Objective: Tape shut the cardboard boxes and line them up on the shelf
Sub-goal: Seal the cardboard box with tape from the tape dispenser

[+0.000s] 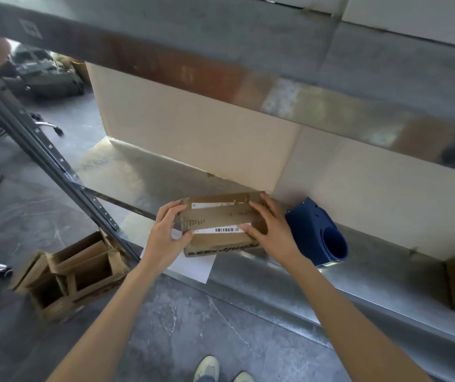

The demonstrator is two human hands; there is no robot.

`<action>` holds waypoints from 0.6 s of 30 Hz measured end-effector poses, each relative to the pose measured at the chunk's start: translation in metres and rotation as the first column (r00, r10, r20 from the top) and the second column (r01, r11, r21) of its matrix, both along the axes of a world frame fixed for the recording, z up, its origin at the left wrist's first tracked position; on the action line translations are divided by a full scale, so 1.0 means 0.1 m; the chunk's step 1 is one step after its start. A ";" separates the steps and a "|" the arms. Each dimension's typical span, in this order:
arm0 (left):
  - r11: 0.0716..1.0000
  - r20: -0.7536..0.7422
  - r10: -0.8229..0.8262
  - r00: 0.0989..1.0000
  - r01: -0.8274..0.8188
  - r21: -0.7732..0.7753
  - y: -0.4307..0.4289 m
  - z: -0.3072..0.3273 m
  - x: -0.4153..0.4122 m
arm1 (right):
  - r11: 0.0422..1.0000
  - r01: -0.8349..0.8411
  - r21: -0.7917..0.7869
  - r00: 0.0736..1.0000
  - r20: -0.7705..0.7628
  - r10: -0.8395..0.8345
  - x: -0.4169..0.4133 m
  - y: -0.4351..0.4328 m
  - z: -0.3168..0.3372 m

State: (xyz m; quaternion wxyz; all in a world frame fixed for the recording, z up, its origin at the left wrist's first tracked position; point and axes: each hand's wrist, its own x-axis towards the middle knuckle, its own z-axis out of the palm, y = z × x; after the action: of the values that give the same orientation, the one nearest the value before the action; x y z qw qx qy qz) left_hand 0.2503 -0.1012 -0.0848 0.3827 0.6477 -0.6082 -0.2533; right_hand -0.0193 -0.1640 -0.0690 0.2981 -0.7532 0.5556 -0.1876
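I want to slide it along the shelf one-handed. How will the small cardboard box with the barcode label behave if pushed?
The small cardboard box looks flat and low, so tipping seems unlikely. It probably slides easily on the smooth metal shelf. It partly overlies a loose white paper sheet, which may drag along.

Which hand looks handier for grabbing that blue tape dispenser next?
The right hand, probably. It rests on the right end of the small cardboard box, right beside the blue tape dispenser on the shelf. The left hand grips the box's far end and would have to cross over.
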 end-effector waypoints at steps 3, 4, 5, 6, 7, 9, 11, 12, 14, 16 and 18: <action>0.997 -0.036 0.067 0.997 -0.068 -0.026 -0.09 0.00 -0.16 | 0.996 0.070 -0.048 0.998 0.009 -0.070 0.01 0.06 -0.01; 0.995 -0.035 0.088 0.996 -0.089 -0.044 -0.13 0.00 -0.21 | 0.992 0.095 -0.079 0.995 -0.015 -0.096 0.01 0.08 0.00; 0.993 -0.036 0.101 0.994 -0.103 -0.059 -0.18 0.00 -0.25 | 0.985 0.113 -0.127 0.991 -0.060 -0.121 0.00 0.09 0.01; 0.991 -0.033 0.107 0.994 -0.110 -0.070 -0.22 0.00 -0.29 | 0.976 0.122 -0.181 0.983 -0.110 -0.143 0.00 0.09 0.03; 0.991 -0.021 0.109 0.994 -0.111 -0.079 -0.26 0.01 -0.32 | 0.967 0.125 -0.221 0.977 -0.144 -0.160 0.01 0.08 0.05; 0.990 0.026 0.109 0.994 -0.106 -0.094 -0.34 0.01 -0.34 | 0.965 0.119 -0.235 0.975 -0.154 -0.158 0.02 0.02 0.09; 0.993 0.054 0.074 0.996 -0.069 -0.093 -0.42 0.00 -0.34 | 0.979 0.057 -0.196 0.988 -0.129 -0.083 0.03 -0.05 0.07; 0.995 0.054 0.040 0.998 -0.035 -0.088 -0.46 -0.02 -0.33 | 0.986 0.012 -0.169 0.992 -0.119 -0.032 0.03 -0.06 0.05; 0.997 0.038 -0.020 0.999 0.022 -0.075 -0.51 -0.04 -0.31 | 0.991 -0.035 -0.133 0.994 -0.106 0.021 0.04 -0.07 -0.02; 0.995 0.031 -0.034 0.999 0.036 -0.088 -0.53 -0.05 -0.30 | 0.991 -0.018 -0.129 0.997 -0.080 0.008 0.05 -0.07 -0.08; 0.993 0.034 -0.017 0.999 0.021 -0.118 -0.54 -0.07 -0.30 | 0.989 0.002 -0.150 0.999 -0.047 -0.009 0.05 -0.08 -0.11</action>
State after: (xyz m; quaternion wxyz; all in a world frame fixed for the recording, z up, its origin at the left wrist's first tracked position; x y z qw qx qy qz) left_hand 0.2199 -0.1550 -0.0920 0.4081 0.6221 -0.6343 -0.2100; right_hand -0.0140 -0.1724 -0.0804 0.2267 -0.7762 0.5490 -0.2115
